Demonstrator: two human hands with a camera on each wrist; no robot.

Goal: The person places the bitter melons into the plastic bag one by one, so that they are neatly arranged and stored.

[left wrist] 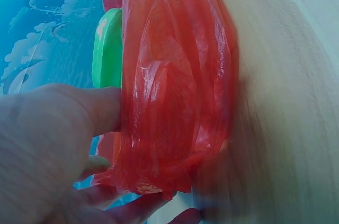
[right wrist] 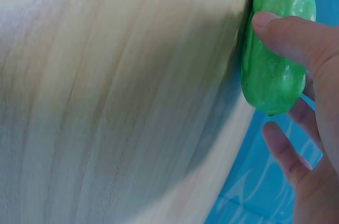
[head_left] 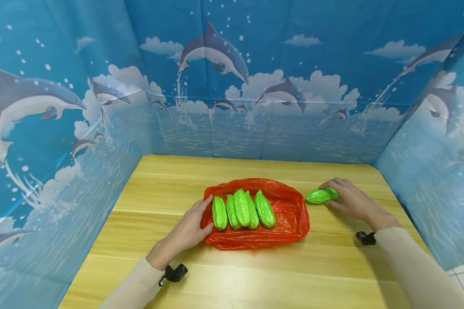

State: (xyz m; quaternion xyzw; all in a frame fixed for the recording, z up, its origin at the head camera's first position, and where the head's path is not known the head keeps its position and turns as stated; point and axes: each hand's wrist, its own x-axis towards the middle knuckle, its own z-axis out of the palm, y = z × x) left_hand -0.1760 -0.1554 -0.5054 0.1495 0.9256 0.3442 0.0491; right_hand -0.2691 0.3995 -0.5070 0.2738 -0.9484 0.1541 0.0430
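Note:
A red plastic bag [head_left: 290, 219] lies spread open on the table, with several shiny, ridged green bitter melons [head_left: 219, 213] side by side in its left and middle parts. My left hand [head_left: 187, 227] holds the bag's left end, thumb near the front edge and fingers toward the back. In the left wrist view, the thumb and fingertips touch the crinkled red plastic [left wrist: 175, 91]. To the right of the bag, my right hand [head_left: 349, 199] grips one more bitter melon [head_left: 320, 196] by its right end. The thumb lies across this melon [right wrist: 273, 78] in the right wrist view.
The wood-grain table [head_left: 247, 279] extends around the bag on all sides. Blue dolphin-print sheets [head_left: 270, 128] rise behind it and at both sides. Black wrist cameras sit on the left wrist [head_left: 175, 273] and the right wrist [head_left: 366, 238].

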